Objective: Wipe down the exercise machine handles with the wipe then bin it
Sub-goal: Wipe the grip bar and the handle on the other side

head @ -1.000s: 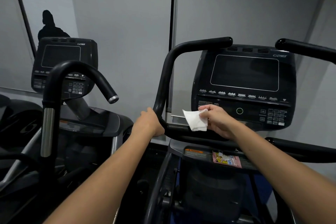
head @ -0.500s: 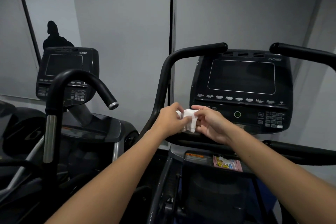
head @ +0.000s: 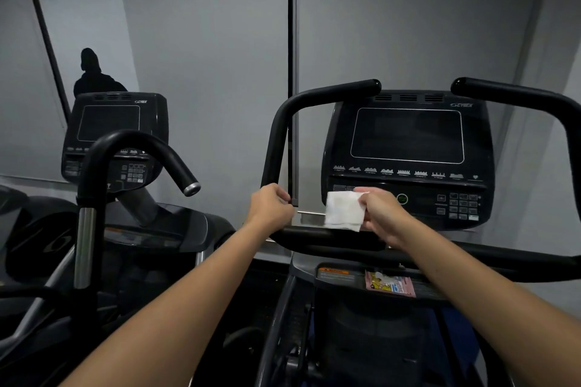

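My right hand [head: 382, 215] pinches a white wipe [head: 344, 211] by its right edge, holding it spread just above the machine's black lower bar [head: 317, 240]. My left hand [head: 272, 207] grips the left black handle [head: 278, 135] near its lower bend, fingers curled round the tube. That handle rises and curves right toward the console [head: 407, 160]. The right handle [head: 515, 96] arcs in from the upper right, untouched.
A pink wipe packet [head: 390, 284] lies on the tray under the console. A second machine stands at left with a curved black handle [head: 138, 148] and its own console [head: 113, 135]. Grey wall panels fill the background, with a dark reflected figure [head: 92, 75].
Half a second ago both hands held the wipe together. Now my left hand has let go and moved left onto the handle, while my right hand holds the wipe alone, unfolded wider.
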Available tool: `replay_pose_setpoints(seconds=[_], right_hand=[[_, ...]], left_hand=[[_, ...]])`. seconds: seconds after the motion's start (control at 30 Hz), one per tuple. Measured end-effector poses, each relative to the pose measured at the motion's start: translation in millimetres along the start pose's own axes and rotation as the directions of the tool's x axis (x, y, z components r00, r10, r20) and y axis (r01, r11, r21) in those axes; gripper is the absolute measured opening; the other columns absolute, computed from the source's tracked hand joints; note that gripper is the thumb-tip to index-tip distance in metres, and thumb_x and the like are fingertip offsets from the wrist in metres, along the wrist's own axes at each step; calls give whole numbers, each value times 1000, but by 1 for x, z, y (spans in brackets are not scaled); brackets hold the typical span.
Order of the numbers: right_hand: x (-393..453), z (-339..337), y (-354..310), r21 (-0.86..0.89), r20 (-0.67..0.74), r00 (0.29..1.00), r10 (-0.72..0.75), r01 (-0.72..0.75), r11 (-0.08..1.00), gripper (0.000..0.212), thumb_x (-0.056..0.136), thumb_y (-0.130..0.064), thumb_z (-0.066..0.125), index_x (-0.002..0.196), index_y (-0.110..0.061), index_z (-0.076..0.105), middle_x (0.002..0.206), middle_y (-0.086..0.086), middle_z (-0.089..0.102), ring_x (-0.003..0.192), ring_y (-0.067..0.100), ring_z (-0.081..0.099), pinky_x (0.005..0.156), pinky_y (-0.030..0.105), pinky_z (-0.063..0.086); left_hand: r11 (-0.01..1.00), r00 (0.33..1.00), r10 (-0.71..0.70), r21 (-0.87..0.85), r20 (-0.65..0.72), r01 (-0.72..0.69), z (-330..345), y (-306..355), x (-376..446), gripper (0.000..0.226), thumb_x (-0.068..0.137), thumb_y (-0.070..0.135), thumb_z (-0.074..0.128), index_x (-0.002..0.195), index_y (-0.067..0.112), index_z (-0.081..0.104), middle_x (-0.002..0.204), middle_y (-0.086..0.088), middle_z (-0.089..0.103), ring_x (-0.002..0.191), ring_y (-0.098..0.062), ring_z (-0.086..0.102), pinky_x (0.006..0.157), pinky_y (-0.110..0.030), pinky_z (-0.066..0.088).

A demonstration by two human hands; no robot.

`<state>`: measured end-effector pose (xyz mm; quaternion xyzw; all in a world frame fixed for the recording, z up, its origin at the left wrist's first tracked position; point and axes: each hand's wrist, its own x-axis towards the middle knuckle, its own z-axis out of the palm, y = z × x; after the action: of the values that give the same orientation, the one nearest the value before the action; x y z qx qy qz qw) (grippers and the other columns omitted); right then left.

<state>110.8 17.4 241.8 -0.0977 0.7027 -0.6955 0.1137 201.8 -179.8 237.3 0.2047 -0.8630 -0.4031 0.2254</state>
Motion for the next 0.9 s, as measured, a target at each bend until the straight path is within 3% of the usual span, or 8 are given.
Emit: replay_pose_setpoints(seconds=[0.07, 0.13, 0.2, 0.27, 0.33, 0.43, 0.57, 0.9], right_hand=[[-3, 1, -1, -337, -75, 974, -214, 177, 925, 39, 100, -7, 40, 133, -22, 54, 114, 9, 66, 84, 18, 66, 68, 31, 58], [-11, 7, 6, -635, 98, 907, -410, 374, 676, 36, 103, -13, 42, 135, -27, 50, 92, 4, 68, 62, 14, 59, 49, 21, 45], [-18, 21, 27, -753, 362, 863, -353, 494, 435, 41, 103, -15, 42, 142, -30, 41, 86, 4, 69, 60, 17, 58, 50, 27, 43], [-27, 31, 50, -795, 476, 847, -236, 530, 295, 48, 101, -24, 46, 147, -33, 35, 113, 5, 70, 93, 25, 65, 73, 34, 48], [-31, 33, 62, -793, 484, 838, -253, 542, 277, 54, 98, -43, 52, 149, -36, 34, 136, 1, 61, 123, 26, 57, 96, 38, 45], [-22, 31, 67, -773, 451, 841, -298, 535, 340, 47, 102, -49, 44, 146, -38, 35, 134, 4, 62, 126, 26, 55, 102, 41, 45], [-11, 27, 64, -835, 428, 860, -279, 494, 241, 44, 105, -32, 45, 149, -28, 39, 135, 7, 60, 131, 28, 47, 106, 39, 37], [29, 83, 80, -891, 453, 872, -186, 453, -45, 55, 104, -54, 28, 138, -15, 46, 139, 11, 53, 130, 31, 46, 109, 44, 30]], left_hand=[[994, 994, 70, 94, -84, -62, -10, -2, 2, 15, 90, 8, 64, 103, 16, 66, 103, -7, 68, 91, -19, 64, 77, -29, 51], [969, 985, 120, 232, -125, -88, -22, -5, 1, 23, 89, 13, 66, 112, 14, 62, 110, -7, 63, 99, -22, 61, 86, -34, 52], [879, 993, 51, 476, -103, 4, -29, -9, -3, 44, 90, 25, 70, 127, 14, 51, 127, -10, 49, 119, -30, 50, 98, -42, 47], [744, 986, -159, 650, -51, 154, -32, -14, -9, 67, 89, 39, 73, 139, 12, 39, 139, -15, 39, 130, -36, 42, 103, -45, 43], [732, 944, -324, 647, 53, 215, -33, -24, -11, 67, 91, 38, 70, 141, 5, 41, 135, -16, 49, 119, -33, 54, 96, -39, 48], [878, 908, -342, 426, 242, 218, -35, -35, -10, 33, 92, 22, 60, 114, -1, 64, 99, -17, 74, 71, -26, 68, 77, -35, 58], [883, 934, -290, 436, 209, 176, -35, -34, -13, 31, 91, 20, 56, 114, 2, 65, 105, -16, 72, 96, -31, 71, 76, -33, 54], [789, 898, -354, 599, 261, 137, -32, -22, 0, 34, 93, 14, 50, 120, 1, 66, 110, -14, 70, 93, -29, 69, 73, -31, 51]])
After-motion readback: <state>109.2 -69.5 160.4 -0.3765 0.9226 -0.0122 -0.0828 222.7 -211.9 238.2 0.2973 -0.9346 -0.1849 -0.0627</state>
